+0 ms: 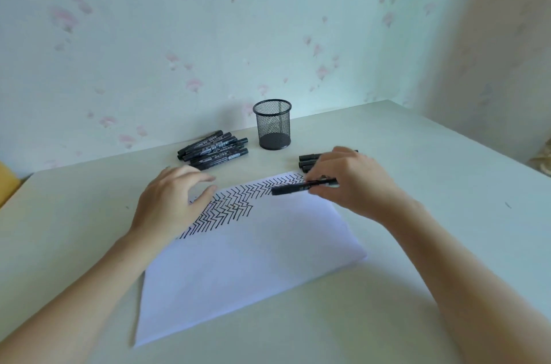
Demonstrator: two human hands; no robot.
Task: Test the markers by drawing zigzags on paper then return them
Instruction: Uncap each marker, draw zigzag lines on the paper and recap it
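Right hand (354, 181) fingers clamp a capped black marker (298, 187); left hand (173, 199) fingers spread on zigzag-covered paper (253, 259).

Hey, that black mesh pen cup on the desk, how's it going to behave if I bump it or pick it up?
The mesh cup looks empty and is see-through wire, so it is probably light. It stands upright and taller than wide, so a knock near the rim may tip or slide it on the smooth desk. Its round wall suggests it would roll once down.

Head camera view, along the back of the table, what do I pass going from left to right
Pile of markers → mesh pen cup → second group of markers, partly hidden behind the right hand, which holds a marker.
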